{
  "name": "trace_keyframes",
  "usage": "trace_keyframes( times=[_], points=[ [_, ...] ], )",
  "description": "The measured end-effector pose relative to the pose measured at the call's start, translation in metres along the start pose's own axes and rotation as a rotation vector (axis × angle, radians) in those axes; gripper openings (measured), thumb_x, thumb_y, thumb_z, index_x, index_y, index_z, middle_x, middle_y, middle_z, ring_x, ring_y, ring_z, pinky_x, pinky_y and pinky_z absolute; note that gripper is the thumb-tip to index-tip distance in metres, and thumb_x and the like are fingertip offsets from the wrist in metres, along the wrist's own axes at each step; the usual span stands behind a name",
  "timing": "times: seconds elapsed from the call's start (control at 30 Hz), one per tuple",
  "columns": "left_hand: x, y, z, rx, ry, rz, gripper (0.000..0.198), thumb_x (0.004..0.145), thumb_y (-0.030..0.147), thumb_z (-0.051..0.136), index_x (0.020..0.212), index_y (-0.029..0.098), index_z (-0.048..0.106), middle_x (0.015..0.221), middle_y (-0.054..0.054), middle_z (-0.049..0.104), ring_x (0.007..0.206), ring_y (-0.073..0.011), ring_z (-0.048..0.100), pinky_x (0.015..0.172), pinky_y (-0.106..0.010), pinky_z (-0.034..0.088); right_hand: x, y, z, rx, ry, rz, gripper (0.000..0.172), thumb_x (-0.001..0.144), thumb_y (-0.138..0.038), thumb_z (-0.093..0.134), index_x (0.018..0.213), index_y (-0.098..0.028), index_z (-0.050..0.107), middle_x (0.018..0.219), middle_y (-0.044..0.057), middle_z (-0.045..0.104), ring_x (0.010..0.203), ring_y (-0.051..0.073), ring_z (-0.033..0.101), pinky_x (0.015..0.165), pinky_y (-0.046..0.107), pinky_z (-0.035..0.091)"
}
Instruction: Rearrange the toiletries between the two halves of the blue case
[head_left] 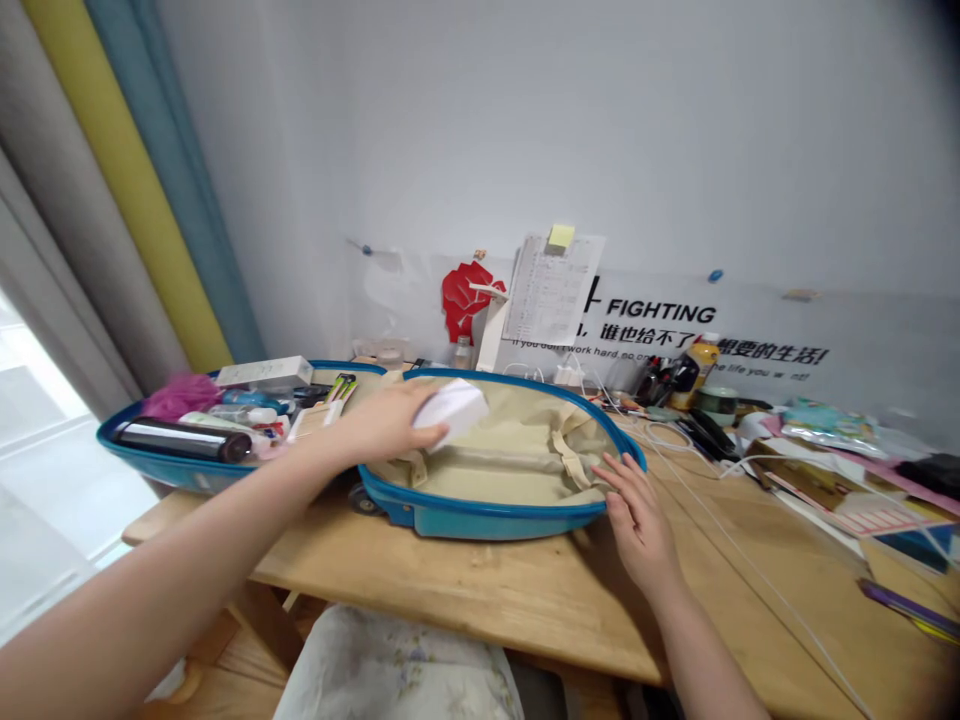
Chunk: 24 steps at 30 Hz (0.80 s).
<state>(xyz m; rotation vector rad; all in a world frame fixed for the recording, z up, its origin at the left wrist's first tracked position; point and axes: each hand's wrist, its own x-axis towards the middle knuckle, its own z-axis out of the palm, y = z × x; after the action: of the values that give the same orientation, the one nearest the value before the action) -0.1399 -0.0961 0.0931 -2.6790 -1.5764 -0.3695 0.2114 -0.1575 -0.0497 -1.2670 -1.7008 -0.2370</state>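
A blue suitcase (495,522) lies open on the wooden desk, its beige-lined right half holding only straps. Over the left end of that half, my left hand (390,420) grips a small white box (454,408), slightly blurred. My right hand (634,510) rests at the right end of the rim with its fingers spread. In the left half lie a dark cylindrical bottle (180,440), a magenta bath puff (181,396), a long white box (266,373) and several small toiletries.
The wooden desk (480,580) runs along the wall. To the right are white cables (750,540), a yellow bottle (697,370), papers, packets and pens (907,608). A white desk lamp (492,330) stands behind the suitcase. A floral-covered chair (405,665) is below the front edge.
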Motion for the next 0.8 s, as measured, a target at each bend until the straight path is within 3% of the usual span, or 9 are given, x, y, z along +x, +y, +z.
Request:
trace_keyframes(
  times=[0.07, 0.2, 0.37, 0.53, 0.67, 0.8],
  points=[
    [0.018, 0.029, 0.011, -0.017, -0.129, 0.11, 0.064, 0.079, 0.051, 0.05, 0.134, 0.018, 0.048, 0.135, -0.01, 0.055, 0.12, -0.0262, 0.053, 0.101, -0.033, 0.04, 0.0, 0.001, 0.0, 0.0, -0.01, 0.005, 0.035, 0.093, -0.041, 0.04, 0.11, -0.024, 0.065, 0.126, 0.009, 0.061, 0.133, 0.027, 0.043, 0.104, 0.053, 0.04],
    [0.052, 0.076, 0.037, -0.003, -0.383, 0.189, 0.061, 0.076, 0.048, 0.057, 0.13, 0.02, 0.053, 0.133, -0.011, 0.056, 0.118, -0.0259, 0.054, 0.098, -0.032, 0.043, 0.0, 0.001, -0.001, -0.001, -0.015, -0.012, 0.035, 0.092, -0.041, 0.041, 0.111, -0.024, 0.065, 0.126, 0.009, 0.061, 0.133, 0.027, 0.043, 0.104, 0.053, 0.04],
    [0.077, 0.113, 0.066, 0.03, -0.496, 0.147, 0.062, 0.071, 0.05, 0.064, 0.122, 0.014, 0.059, 0.126, -0.015, 0.061, 0.111, -0.0281, 0.058, 0.091, -0.032, 0.047, 0.0, 0.001, -0.001, -0.007, -0.013, -0.009, 0.035, 0.092, -0.041, 0.04, 0.11, -0.025, 0.066, 0.126, 0.009, 0.062, 0.132, 0.027, 0.044, 0.102, 0.053, 0.042],
    [0.084, 0.13, 0.077, 0.027, -0.524, 0.127, 0.055, 0.068, 0.044, 0.068, 0.116, 0.019, 0.063, 0.122, -0.012, 0.063, 0.115, -0.027, 0.056, 0.099, -0.033, 0.043, -0.001, 0.003, 0.0, -0.011, -0.018, -0.014, 0.034, 0.092, -0.04, 0.041, 0.111, -0.025, 0.066, 0.126, 0.009, 0.062, 0.131, 0.027, 0.045, 0.102, 0.053, 0.042],
    [0.084, 0.132, 0.083, 0.009, -0.509, 0.11, 0.067, 0.067, 0.046, 0.068, 0.125, 0.015, 0.056, 0.134, -0.017, 0.053, 0.122, -0.0296, 0.049, 0.1, -0.035, 0.042, -0.001, 0.003, 0.0, -0.016, -0.013, -0.022, 0.034, 0.092, -0.039, 0.041, 0.111, -0.025, 0.065, 0.126, 0.009, 0.062, 0.132, 0.027, 0.044, 0.101, 0.053, 0.043],
    [0.082, 0.132, 0.088, -0.03, -0.503, 0.051, 0.071, 0.066, 0.043, 0.066, 0.132, 0.023, 0.049, 0.138, -0.014, 0.049, 0.121, -0.0292, 0.05, 0.098, -0.038, 0.044, -0.001, 0.003, -0.001, -0.017, -0.025, -0.017, 0.034, 0.092, -0.039, 0.041, 0.111, -0.025, 0.066, 0.126, 0.009, 0.062, 0.132, 0.028, 0.044, 0.102, 0.054, 0.042]
  ],
)
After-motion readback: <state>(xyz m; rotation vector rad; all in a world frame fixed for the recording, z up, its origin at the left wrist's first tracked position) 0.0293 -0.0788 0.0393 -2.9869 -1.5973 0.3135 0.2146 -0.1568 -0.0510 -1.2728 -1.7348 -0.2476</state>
